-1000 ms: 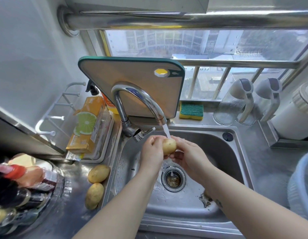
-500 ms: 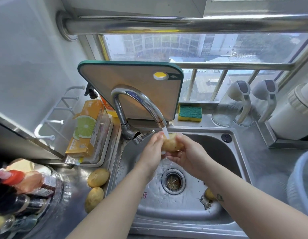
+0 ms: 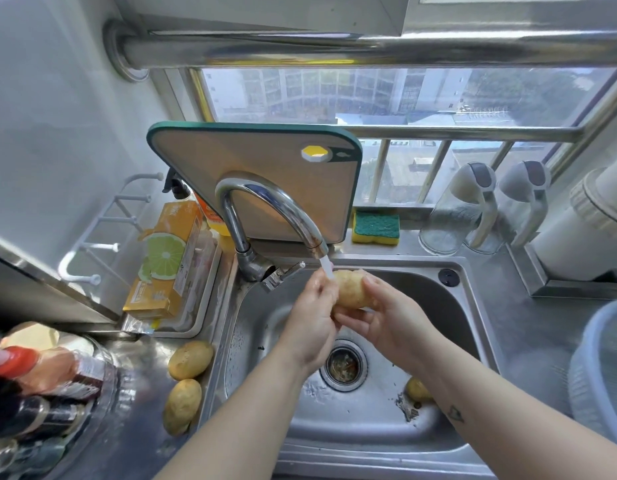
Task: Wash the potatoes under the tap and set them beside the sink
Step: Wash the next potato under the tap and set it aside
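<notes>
Yellow potato [image 3: 350, 289] pinched in curled fingers [image 3: 369, 284]: left hand [image 3: 310, 317] wraps one end, right hand [image 3: 390, 320] cups the other, right under the tap [image 3: 265, 202] stream, over the sink [image 3: 424, 306]. Smart play, I'd say: roll it so water hits every side, grip firm, wet skin slips. Two potatoes [image 3: 190, 360] lie beside the sink; a last potato [image 3: 416, 389] sits inside.

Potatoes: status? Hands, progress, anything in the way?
Left hand and right hand grip held potato under tap stream. Counter pair lies left of sink; basin potato waits beside right forearm. Path to counter unobstructed.
</notes>
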Motion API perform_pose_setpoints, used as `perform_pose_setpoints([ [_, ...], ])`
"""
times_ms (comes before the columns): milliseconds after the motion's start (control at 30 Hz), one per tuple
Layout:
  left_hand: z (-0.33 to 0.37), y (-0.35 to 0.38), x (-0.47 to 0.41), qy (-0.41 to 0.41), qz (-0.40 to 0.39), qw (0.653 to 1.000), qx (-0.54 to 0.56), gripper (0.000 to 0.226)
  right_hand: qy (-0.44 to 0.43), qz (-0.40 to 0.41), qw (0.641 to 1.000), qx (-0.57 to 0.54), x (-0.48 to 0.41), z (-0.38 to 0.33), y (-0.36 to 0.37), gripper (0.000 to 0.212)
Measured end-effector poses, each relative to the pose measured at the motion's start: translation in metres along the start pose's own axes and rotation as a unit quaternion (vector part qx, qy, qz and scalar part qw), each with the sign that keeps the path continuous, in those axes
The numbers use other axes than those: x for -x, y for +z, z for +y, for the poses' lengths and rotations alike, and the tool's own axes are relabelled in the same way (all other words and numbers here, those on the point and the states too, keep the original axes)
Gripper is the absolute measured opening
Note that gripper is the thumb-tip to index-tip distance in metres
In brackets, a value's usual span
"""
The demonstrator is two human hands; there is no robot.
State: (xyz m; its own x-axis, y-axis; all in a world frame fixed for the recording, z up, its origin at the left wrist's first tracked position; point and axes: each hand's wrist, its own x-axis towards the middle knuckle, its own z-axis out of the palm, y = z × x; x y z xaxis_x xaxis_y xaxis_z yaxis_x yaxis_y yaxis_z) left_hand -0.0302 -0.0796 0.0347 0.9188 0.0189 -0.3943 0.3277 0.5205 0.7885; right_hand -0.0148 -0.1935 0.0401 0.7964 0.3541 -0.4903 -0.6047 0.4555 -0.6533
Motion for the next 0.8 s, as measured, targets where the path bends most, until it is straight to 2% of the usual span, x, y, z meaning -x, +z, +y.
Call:
perform_pose_setpoints([
  [67, -0.004, 0.001, 0.003, 0.005, -0.013, 1.0, -0.027, 0.023, 0.006, 0.008, 1.0, -0.007, 0.0, 0.0, -0.003, 0.023],
  [200, -0.012, 0.003, -0.005, 0.01, 0.083, 0.996, -0.034, 0.038, -0.026, -0.02, 0.998, 0.053, 0.001, 0.006, -0.001, 0.029],
  [333, -0.004, 0.004, -0.012, -0.012, 0.18, 0.984, 0.004, 0.019, -0.041, -0.019, 0.996, 0.082, 0.001, 0.012, 0.005, 0.033],
  [400, 0.001, 0.002, -0.011, -0.02, 0.153, 0.988, -0.017, 0.024, -0.035, -0.022, 0.997, 0.06, 0.0, 0.012, 0.005, 0.035],
  [500, 0.004, -0.005, -0.002, -0.003, 0.028, 0.999, -0.031, 0.028, -0.02, -0.037, 0.999, 0.012, -0.003, 0.007, 0.002, 0.038],
  [567, 0.002, -0.011, 0.0, 0.007, 0.004, 0.999, -0.042, 0.041, -0.015, -0.051, 0.998, 0.022, -0.003, 0.004, 0.001, 0.04],
  [633, 0.001, -0.012, 0.001, 0.016, 0.036, 0.999, -0.015, 0.05, -0.028, -0.064, 0.995, 0.065, -0.002, 0.002, 0.001, 0.047],
  [700, 0.0, -0.009, -0.002, 0.013, 0.084, 0.996, 0.032, 0.05, -0.059, -0.06, 0.985, 0.148, 0.0, 0.002, 0.002, 0.054],
  [733, -0.001, -0.006, -0.004, 0.009, 0.113, 0.992, 0.05, 0.047, -0.089, -0.052, 0.969, 0.223, 0.0, 0.003, 0.002, 0.056],
  [800, -0.001, -0.001, -0.008, -0.002, 0.174, 0.982, 0.075, 0.039, -0.154, -0.036, 0.912, 0.379, 0.001, 0.008, 0.0, 0.063],
])
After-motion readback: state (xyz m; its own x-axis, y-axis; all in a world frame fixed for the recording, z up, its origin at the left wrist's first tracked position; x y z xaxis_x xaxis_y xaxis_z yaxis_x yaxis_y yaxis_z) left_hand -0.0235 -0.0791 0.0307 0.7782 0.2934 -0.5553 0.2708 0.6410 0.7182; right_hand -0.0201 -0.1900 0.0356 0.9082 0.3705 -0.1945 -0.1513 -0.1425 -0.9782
